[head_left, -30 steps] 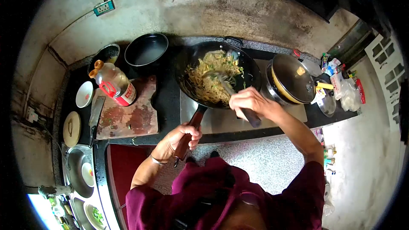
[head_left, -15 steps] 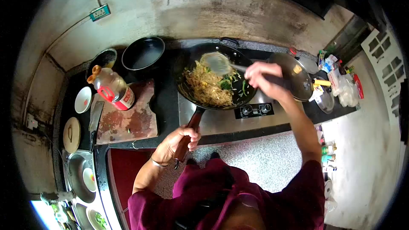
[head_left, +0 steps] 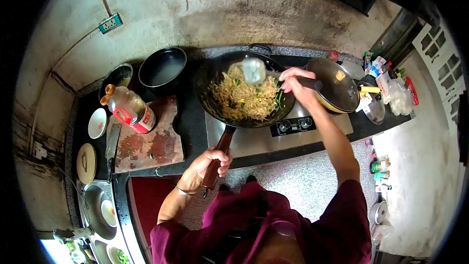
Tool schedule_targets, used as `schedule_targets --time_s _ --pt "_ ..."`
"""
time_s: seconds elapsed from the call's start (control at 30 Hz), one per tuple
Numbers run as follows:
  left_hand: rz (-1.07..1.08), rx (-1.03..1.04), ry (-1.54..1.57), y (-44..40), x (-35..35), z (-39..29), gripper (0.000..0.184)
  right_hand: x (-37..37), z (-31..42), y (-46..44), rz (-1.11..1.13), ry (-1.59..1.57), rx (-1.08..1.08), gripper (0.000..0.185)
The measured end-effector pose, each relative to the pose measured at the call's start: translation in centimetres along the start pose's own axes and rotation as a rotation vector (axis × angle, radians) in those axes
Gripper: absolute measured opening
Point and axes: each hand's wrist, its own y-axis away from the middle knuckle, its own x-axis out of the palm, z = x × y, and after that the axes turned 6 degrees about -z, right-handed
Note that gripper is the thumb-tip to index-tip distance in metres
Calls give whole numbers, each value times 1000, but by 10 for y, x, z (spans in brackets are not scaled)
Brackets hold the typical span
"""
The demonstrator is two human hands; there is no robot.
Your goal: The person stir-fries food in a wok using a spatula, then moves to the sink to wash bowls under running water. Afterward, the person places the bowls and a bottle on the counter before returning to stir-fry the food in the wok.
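Note:
My left hand (head_left: 210, 164) is wrapped around the brown wooden handle of a black wok (head_left: 202, 93) on the stove. In the wok lies a heap of thin noodles (head_left: 240, 100) mixed with green leaves and bits of yellow. Above the wok's right rim, my right hand (head_left: 299, 84) grips the dark handle of a metal spatula (head_left: 254, 71). The spatula's head is slightly blurred and sits over the far side of the noodles; I cannot tell whether it touches them.
To the right stands a lidded pan (head_left: 334, 85), near a yellow-handled utensil (head_left: 370, 89) and plastic bags (head_left: 398, 95). On the left, a cutting board (head_left: 146, 149) bears an oil bottle (head_left: 128, 107), with a cleaver (head_left: 112, 146) beside it. A black pot (head_left: 162, 67) stands behind; a sink (head_left: 93, 200) is lower left.
The noodles have been turned over and spread, with the greens now more mixed in. The spatula's head has shifted slightly, and my right hand has moved a little left. My left hand keeps its hold.

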Motion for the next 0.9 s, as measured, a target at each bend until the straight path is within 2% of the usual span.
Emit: schedule_targets --time_s 0.07,0.13,0.2,0.23,0.33,0.4,0.47,0.57,0.6,0.67,0.77,0.9 --pt "35 3 12 -3 -3 4 18 13 1 9 -1 -39 34 12" --pt "22 -14 27 -2 0 5 19 15 21 27 186 -7 25 12" --pt "-7 3 -10 -2 -2 4 19 -6 62 37 438 -28 -73 13" --pt "-9 8 -19 -1 1 3 19 -6 63 37 413 -64 -39 13" --pt "32 -10 -3 -2 -2 4 18 -24 80 35 491 79 -197 8" --pt "15 -8 7 -1 -1 4 16 -27 43 18 398 307 -482 6" --pt "33 6 1 -1 -2 3 14 -27 37 15 348 277 -423 7" --pt "25 5 -5 2 -3 2 11 -30 71 5 201 182 -33 10" --pt "33 -7 -10 -1 -1 3 11 -34 106 -12 215 318 82 14" --pt "35 1 -17 -2 -5 3 12 -37 117 -24 262 355 111 17" --pt "42 2 -25 -2 -5 2 13 -24 144 -55 264 605 196 15" --pt "25 5 -20 -3 -4 4 14 12 144 -91 277 840 225 28"
